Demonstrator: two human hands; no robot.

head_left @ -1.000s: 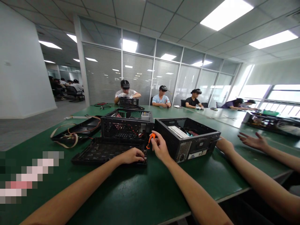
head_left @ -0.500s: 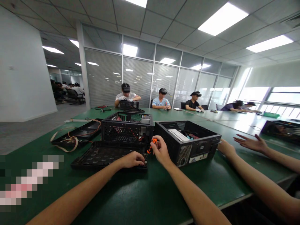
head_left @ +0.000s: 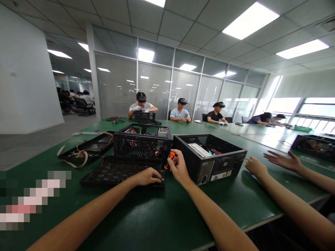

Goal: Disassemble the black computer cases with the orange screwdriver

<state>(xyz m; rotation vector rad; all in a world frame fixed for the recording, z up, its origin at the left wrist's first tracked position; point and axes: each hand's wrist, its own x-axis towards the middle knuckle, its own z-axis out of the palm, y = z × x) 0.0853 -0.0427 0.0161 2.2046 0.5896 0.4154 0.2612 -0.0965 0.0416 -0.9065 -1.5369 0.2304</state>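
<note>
My right hand (head_left: 178,168) is closed round a small screwdriver with an orange handle (head_left: 171,156), held upright with its tip down at the near right corner of a flat black perforated panel (head_left: 115,170). My left hand (head_left: 148,176) rests with curled fingers on that same corner, pinching near the tip. What it pinches is too small to make out. Behind the panel stands an open black computer chassis (head_left: 142,143) with red wires inside.
A second black computer case (head_left: 209,157) stands to the right; a co-worker's two hands (head_left: 284,160) lie beside it. A black tray with ribbon cables (head_left: 86,146) lies at the left. Several people sit along the far side of the green table (head_left: 162,216).
The co-worker's nearer hand has drawn back from the second case. My hands stay at the panel corner, with the screwdriver nearly unmoved.
</note>
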